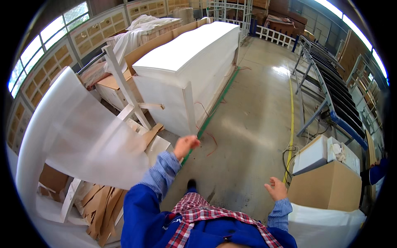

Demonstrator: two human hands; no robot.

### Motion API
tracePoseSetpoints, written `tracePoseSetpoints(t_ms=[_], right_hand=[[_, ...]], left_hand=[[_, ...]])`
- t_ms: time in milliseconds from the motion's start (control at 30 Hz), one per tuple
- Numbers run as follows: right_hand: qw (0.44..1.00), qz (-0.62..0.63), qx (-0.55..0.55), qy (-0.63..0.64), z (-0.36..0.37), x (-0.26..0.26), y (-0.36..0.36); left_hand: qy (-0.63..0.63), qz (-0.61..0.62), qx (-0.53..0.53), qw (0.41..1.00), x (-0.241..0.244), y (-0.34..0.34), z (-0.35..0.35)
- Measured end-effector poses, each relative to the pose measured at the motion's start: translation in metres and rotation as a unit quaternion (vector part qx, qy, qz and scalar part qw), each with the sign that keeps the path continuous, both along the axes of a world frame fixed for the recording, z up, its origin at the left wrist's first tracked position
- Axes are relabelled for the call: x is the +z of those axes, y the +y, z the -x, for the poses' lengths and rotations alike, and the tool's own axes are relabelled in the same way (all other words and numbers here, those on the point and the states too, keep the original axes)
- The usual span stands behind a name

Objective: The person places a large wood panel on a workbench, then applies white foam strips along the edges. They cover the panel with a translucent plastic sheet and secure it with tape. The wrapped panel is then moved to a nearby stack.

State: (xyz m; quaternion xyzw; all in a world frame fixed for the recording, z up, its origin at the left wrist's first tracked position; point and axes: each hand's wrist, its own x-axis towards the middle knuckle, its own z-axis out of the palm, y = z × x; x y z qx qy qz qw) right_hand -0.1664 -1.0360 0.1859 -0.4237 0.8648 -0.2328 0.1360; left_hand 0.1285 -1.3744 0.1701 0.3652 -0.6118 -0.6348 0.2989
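My left hand [185, 147] is held out in front, a little blurred, with its fingers curled. In the picture it lies just below the near corner of a tall stack of white sheets [183, 49]; whether it touches the stack I cannot tell. Nothing shows in its grasp. To the right, my right hand [276, 189] is raised over the floor, empty, with thumb and fingers apart. It is nearest to a brown cardboard box [322, 186]. On my left, a large roll of translucent white foam sheet [40, 124] has a loose end [102, 148] spreading toward my left sleeve.
A white wooden frame [124, 86] stands between roll and stack. Torn cardboard [104, 207] lies lower left. Red straps [214, 144] trail over the floor by a green line [214, 113]. Right are a roller conveyor [332, 80], cables [287, 161], white packages [311, 155] and another person's sleeve [376, 172].
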Motion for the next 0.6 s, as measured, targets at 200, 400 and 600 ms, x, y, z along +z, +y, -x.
tracePoseSetpoints(t_ms=[200,400,600], right_hand=[[0.995,-0.082,-0.064,-0.006,0.024,-0.048,-0.031],[0.968,-0.152,-0.185,-0.070,0.012,-0.097,-0.064],[0.962,-0.087,-0.191,-0.173,0.016,-0.108,-0.137]], left_hand=[[0.156,-0.102,0.132,0.974,0.032,-0.265,0.028],[0.200,-0.141,0.329,0.912,0.022,-0.455,0.063],[0.059,-0.165,0.297,0.939,0.053,-0.491,0.080]])
